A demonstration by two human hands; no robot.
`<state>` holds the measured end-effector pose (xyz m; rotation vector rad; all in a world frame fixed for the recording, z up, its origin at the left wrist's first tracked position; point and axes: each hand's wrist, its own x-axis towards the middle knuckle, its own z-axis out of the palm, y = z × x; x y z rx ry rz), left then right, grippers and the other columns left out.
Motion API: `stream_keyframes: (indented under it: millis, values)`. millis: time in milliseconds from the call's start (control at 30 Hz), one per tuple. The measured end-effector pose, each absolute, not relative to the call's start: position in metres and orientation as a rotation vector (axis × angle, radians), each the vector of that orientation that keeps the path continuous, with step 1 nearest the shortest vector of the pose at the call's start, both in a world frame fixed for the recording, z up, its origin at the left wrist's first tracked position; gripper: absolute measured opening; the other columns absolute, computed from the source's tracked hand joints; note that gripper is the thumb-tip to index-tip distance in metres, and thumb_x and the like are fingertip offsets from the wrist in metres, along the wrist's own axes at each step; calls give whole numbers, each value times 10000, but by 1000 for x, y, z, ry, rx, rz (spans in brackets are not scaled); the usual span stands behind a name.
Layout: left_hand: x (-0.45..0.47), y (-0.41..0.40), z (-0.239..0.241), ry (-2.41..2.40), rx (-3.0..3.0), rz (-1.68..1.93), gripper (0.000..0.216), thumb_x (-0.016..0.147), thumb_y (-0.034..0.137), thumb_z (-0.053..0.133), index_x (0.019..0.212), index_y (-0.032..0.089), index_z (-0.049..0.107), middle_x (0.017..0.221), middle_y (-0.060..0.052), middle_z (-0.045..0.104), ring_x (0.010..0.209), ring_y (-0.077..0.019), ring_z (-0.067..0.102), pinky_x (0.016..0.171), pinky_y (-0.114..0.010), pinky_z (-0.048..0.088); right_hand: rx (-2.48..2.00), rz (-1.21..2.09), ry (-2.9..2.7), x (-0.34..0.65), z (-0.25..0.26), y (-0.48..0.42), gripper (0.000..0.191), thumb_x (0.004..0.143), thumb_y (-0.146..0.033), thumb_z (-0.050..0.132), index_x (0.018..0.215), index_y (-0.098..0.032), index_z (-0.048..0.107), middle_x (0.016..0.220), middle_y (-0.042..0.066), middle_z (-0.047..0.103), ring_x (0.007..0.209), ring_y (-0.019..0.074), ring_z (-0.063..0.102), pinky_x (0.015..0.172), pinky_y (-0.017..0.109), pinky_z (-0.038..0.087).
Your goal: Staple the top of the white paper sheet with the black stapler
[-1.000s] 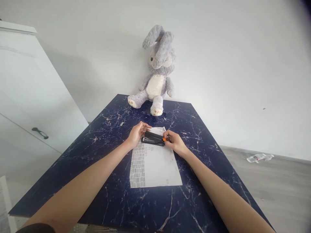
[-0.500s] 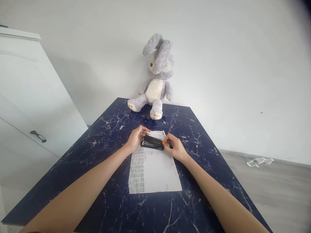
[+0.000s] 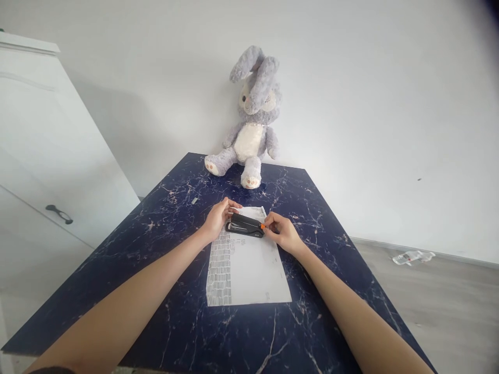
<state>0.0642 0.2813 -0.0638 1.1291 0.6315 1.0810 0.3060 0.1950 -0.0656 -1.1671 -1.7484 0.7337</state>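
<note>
A black stapler (image 3: pixel 242 226) lies crosswise over the upper part of a white printed sheet (image 3: pixel 257 275), its arm and base apart at the left end. An orange piece (image 3: pixel 262 226) shows at its right end. My right hand (image 3: pixel 285 232) pinches that end between thumb and bent fingers, at the orange piece. At the other end my left hand (image 3: pixel 219 217) has its fingers curved loosely around the far side of the stapler, steadying it. The left thumb cannot be made out clearly. A patterned strip of grey blocks runs down the sheet's left side.
Everything rests on a dark blue marbled table (image 3: pixel 183 322). A grey plush rabbit (image 3: pixel 251 140) sits at its far edge against the wall. Left of the table stands a white cabinet (image 3: pixel 47 140). Clear plastic packaging (image 3: pixel 413 257) lies on the floor at right.
The whole view has shifted slightly, with the scene a little higher in the picture. Both hands stay at the stapler, with its ends much as before.
</note>
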Motion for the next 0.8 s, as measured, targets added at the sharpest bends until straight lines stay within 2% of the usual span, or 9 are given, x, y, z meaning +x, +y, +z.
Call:
stream_keyframes:
  millis: [267, 800]
  values:
    - [64, 282, -64, 622, 1095, 1080, 472, 956, 581, 547, 866, 149, 716, 1035, -114, 721, 859, -192, 629, 758, -288, 488, -1135, 870, -1679, 309, -71, 198, 242, 863, -381, 731, 815, -195, 584, 828, 16, 590, 660, 133, 476, 620, 287, 383]
    - [65, 282, -64, 645, 1101, 1119, 465, 969, 562, 520, 864, 165, 739, 1035, -113, 735, 931, -208, 643, 793, -296, 492, -1100, 941, -1635, 311, -73, 200, 194, 848, -328, 752, 797, -196, 619, 826, 18, 615, 679, 144, 509, 624, 293, 378]
